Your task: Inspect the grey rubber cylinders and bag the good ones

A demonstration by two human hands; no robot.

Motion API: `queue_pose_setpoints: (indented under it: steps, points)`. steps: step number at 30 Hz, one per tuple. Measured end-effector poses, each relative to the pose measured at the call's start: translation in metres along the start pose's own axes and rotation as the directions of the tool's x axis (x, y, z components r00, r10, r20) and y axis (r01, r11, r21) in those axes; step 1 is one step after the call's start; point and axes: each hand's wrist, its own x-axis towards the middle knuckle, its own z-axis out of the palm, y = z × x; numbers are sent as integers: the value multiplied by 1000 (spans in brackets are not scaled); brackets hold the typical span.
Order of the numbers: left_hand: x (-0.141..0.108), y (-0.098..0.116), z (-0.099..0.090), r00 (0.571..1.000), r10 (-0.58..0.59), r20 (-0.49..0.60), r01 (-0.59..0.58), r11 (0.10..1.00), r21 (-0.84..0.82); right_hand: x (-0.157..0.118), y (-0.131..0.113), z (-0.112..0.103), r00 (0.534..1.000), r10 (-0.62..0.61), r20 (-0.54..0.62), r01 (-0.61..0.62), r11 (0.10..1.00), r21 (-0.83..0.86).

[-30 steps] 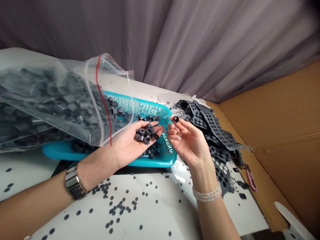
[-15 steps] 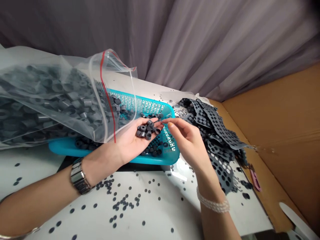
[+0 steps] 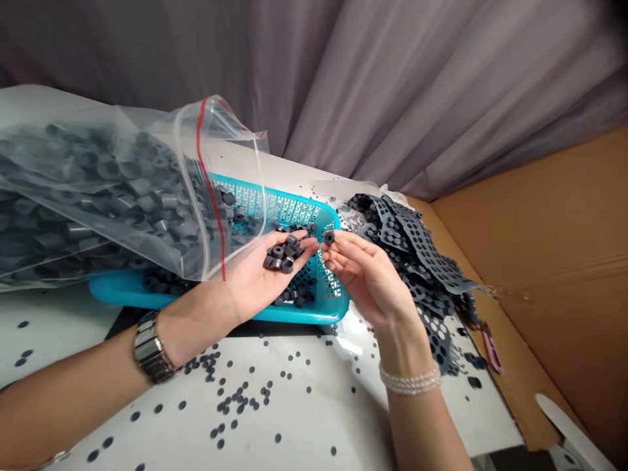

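My left hand (image 3: 255, 278) lies palm up over the turquoise basket (image 3: 314, 315), fingers stretched out, with several dark grey rubber rings (image 3: 285, 252) resting on it. Between the thumb and fingers of my right hand (image 3: 373, 278) is one dark grey ring (image 3: 329, 237), just right of my left fingertips. More rings (image 3: 299, 294) lie inside the basket. A clear zip bag (image 3: 122, 196) full of similar rings rests across the basket's left part, its mouth beside my left hand.
Perforated dark sheets (image 3: 417, 248) are heaped at the right, near pink-handled scissors (image 3: 492, 350). Small black discs (image 3: 240, 398) are scattered over the white table (image 3: 304, 418). Cardboard (image 3: 549, 261) stands at the right; a grey curtain (image 3: 367, 85) hangs behind.
My right hand has turned and now pinches a ring, lifted a little away from my left palm. The pile on my left palm looks slightly smaller.
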Motion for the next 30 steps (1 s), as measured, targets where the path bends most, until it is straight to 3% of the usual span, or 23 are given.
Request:
queue_pose_setpoints:
  steps: [4, 13, 17, 19, 22, 24, 26, 30]
  points:
    - [-1, 0, 0, 1000, 27, -2, -27, 1000, -6, 0, -4, -3, 991, 128, 40, -134, 948, 290]
    - [-4, 0, 3, 999, -27, 24, 26, 999, 18, 3, -5, -4, 977, 202, 63, -206, 840, 503]
    - [-4, -1, 1, 991, -97, 96, 96, 995, 14, 4, -6, -6, 965, 260, 46, -248, 836, 490]
    - [-3, -1, 0, 986, -123, 112, 122, 992, 14, 3, -6, -4, 980, 198, 0, -184, 910, 372]
    - [-3, 0, -1, 985, -143, 100, 139, 989, 49, -1, -4, 2, 994, -35, -105, 29, 998, -60]
    - [-3, 0, -1, 984, -151, 97, 141, 985, 100, -3, -1, 5, 976, -190, -110, 134, 910, -392]
    - [-3, 0, 0, 981, -154, 114, 137, 980, 144, -4, 1, 7, 965, -258, -49, 178, 780, -600]
    - [-4, -1, 0, 975, -169, 144, 141, 973, 185, -5, 5, 9, 941, -334, 62, 269, 621, -736]
